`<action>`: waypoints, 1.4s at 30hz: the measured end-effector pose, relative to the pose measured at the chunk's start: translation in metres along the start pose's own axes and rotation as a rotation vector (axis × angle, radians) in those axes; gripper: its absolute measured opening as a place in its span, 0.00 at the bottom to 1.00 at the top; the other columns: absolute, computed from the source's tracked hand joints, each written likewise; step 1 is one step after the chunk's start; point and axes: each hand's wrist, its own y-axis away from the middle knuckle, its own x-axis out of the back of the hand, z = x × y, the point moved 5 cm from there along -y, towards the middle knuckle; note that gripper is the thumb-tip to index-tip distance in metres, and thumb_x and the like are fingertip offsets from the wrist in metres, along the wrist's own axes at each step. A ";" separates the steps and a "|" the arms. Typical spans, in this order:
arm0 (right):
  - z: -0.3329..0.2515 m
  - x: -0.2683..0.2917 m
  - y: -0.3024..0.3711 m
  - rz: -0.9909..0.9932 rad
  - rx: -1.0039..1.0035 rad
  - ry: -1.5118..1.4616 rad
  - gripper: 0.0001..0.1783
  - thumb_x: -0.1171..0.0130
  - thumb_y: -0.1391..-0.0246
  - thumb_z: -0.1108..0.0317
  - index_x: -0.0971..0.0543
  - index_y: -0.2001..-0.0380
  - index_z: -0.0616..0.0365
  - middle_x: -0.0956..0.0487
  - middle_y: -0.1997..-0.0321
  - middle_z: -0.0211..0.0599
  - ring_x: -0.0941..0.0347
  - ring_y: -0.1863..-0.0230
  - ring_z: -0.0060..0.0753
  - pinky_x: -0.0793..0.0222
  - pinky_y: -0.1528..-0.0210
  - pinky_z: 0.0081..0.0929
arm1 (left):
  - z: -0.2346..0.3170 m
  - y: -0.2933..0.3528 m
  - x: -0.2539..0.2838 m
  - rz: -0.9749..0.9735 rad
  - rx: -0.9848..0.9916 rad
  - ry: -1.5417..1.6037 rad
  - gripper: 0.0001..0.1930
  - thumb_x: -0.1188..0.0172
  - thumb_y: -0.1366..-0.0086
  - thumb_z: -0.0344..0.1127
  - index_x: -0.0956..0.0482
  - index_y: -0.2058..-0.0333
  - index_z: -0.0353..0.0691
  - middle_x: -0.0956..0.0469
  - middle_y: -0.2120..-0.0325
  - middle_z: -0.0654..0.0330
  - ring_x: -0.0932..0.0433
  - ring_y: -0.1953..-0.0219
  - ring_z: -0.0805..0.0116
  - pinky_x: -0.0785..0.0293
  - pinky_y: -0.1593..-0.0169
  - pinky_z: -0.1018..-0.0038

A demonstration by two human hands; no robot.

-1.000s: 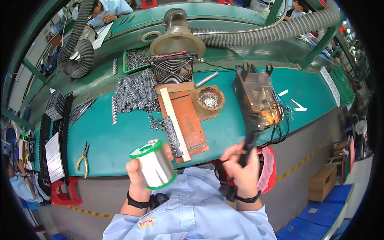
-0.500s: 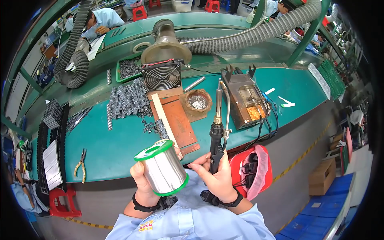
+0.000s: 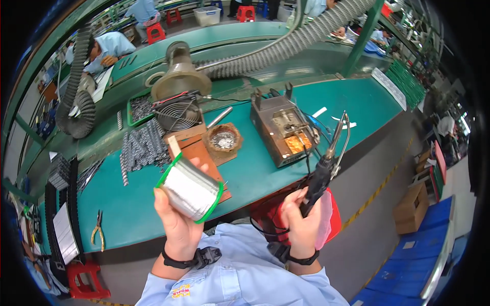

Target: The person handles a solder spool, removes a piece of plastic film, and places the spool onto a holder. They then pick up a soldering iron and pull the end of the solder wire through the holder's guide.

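A green bench is stretching across the middle of the frame, while a ribbed gray hose is running above it toward the upper right. Right of center, a dark metal box with a pair of upright prongs is standing on the bench. At center right, a soldering iron is pointing upward, its tip leaning toward the right of the frame; the worker's right hand is gripping it, fingers clamped around the black handle. Left of center, the left hand is holding up a green-rimmed spool of silvery wire, the fingers clamping it from both sides as it is tilting in front of the bench's near edge. Farther left, gray segmented strips are lying in a pile beside a black-framed fan, which is standing at upper left of center. A round dish holding silvery bits is sitting near the center, and yellow-handled pliers are resting at lower left.
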 end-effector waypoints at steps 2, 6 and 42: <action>-0.008 0.027 -0.010 0.111 0.033 0.093 0.08 0.53 0.46 0.78 0.38 0.64 0.58 0.32 0.74 0.31 0.42 0.85 0.14 0.47 0.85 0.12 | -0.001 -0.002 0.002 -0.024 0.023 0.018 0.38 0.54 0.42 0.63 0.41 0.45 0.35 0.32 0.53 0.50 0.29 0.55 0.58 0.31 0.50 0.63; -0.002 0.112 -0.027 0.337 0.025 -0.002 0.10 0.56 0.42 0.69 0.35 0.58 0.59 0.34 0.76 0.28 0.45 0.86 0.11 0.50 0.85 0.12 | -0.007 -0.004 0.015 -0.096 0.078 0.093 0.38 0.53 0.42 0.63 0.41 0.45 0.35 0.32 0.53 0.50 0.30 0.53 0.58 0.32 0.49 0.61; 0.026 0.227 -0.364 0.108 0.370 1.522 0.15 0.43 0.52 0.59 0.27 0.61 0.51 0.28 0.66 0.43 0.30 0.61 0.48 0.33 0.60 0.39 | -0.004 -0.033 0.052 0.093 -0.022 0.121 0.31 0.51 0.40 0.58 0.37 0.49 0.36 0.30 0.57 0.54 0.27 0.58 0.61 0.27 0.56 0.66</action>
